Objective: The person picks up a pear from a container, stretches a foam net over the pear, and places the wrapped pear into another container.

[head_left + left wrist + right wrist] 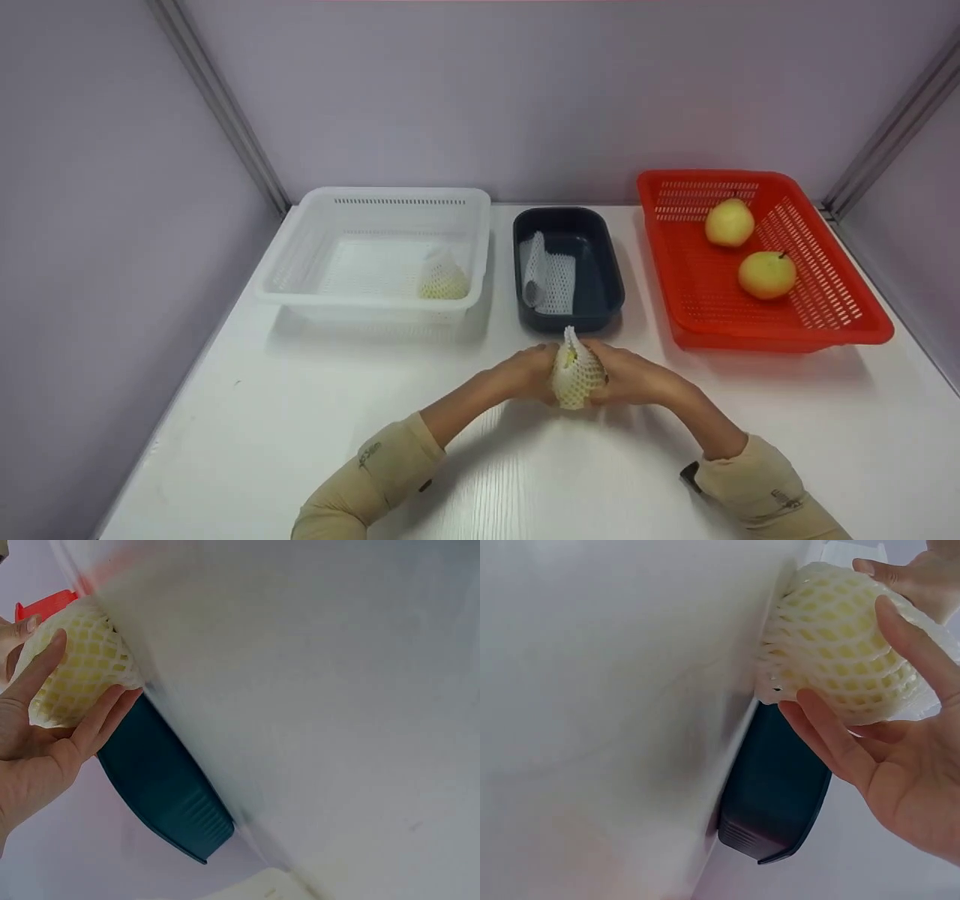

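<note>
Just in front of the dark blue bin (pixel 570 324), both hands hold a yellow pear (pixel 576 379) sleeved in white foam netting, whose gathered end points up. My left hand (pixel 534 373) grips its left side, thumb and fingers spread around the netting in the left wrist view. On the other side my right hand (pixel 631 375) holds it likewise; the right wrist view shows its thumb over the foam net (pixel 840 652) and fingers near the lower edge. Inside the bin lie white foam nets (pixel 556 281). Two bare pears (pixel 766 275) sit in the red basket (pixel 675 315).
At the back left stands a white basket (pixel 367 302) with a netted pear (pixel 444 281) in its near right corner. All three containers line the back of the white table (pixel 300 420), close to the pale rear wall (pixel 465 97). Side walls flank the table.
</note>
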Demonstrator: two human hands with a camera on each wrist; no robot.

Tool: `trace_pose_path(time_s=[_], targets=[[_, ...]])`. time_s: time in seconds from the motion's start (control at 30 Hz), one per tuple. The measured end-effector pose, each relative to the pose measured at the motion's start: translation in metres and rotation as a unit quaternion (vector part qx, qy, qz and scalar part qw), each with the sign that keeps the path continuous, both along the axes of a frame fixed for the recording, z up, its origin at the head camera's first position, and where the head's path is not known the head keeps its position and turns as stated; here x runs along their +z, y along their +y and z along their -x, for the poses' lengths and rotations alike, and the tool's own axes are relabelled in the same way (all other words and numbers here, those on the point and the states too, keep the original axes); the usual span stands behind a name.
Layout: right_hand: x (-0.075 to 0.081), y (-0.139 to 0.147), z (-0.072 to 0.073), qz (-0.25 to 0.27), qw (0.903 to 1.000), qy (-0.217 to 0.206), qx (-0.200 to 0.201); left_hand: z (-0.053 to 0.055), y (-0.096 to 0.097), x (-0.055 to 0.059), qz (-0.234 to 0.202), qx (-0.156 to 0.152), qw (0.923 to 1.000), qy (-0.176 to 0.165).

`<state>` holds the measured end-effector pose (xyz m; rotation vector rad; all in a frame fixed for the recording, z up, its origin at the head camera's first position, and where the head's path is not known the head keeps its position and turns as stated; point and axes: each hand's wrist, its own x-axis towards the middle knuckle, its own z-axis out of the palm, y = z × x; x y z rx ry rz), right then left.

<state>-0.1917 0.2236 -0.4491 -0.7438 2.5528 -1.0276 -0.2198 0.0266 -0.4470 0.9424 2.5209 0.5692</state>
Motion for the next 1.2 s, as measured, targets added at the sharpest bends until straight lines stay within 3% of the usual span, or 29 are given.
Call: trace_pose_path(time_s=[0.27, 0.4, 0.6, 0.73, 0.8, 0.87, 0.97, 1.07, 1.13, 1.2], targets=[[-0.004, 0.000, 0.002, 0.007, 1.0000, -0.004, 0.003, 0.002, 0.005, -0.003, 0.053, -0.007, 0.9984, 0.021], [-0.004, 0.002, 0.004, 0.016, 0.9998, -0.008, 0.000, 0.002, 0.006, -0.001, 0.047, 0.001, 0.9987, 0.019], [0.006, 0.005, 0.007, 0.034, 0.9988, -0.020, -0.028, 0.006, -0.001, 0.015, -0.026, 0.030, 0.9992, -0.009], [0.024, 0.010, 0.010, 0.095, 0.9920, -0.045, -0.070, 0.011, -0.008, 0.030, -0.132, 0.061, 0.9886, -0.039], [0.034, 0.013, 0.012, 0.138, 0.9845, -0.059, -0.090, 0.013, -0.010, 0.039, -0.197, 0.080, 0.9747, -0.070], [0.045, 0.015, 0.013, 0.175, 0.9762, -0.067, -0.109, 0.014, -0.011, 0.046, -0.265, 0.100, 0.9531, -0.108], [0.060, 0.015, 0.014, 0.217, 0.9626, -0.074, -0.144, 0.014, -0.008, 0.054, -0.360, 0.128, 0.9093, -0.165], [0.072, 0.010, 0.013, 0.266, 0.9442, -0.078, -0.178, 0.013, -0.005, 0.059, -0.438, 0.155, 0.8608, -0.208], [0.078, 0.005, 0.012, 0.295, 0.9314, -0.075, -0.199, 0.012, -0.003, 0.061, -0.473, 0.178, 0.8346, -0.220], [0.083, 0.000, 0.011, 0.315, 0.9209, -0.071, -0.218, 0.011, -0.001, 0.063, -0.500, 0.198, 0.8132, -0.224]])
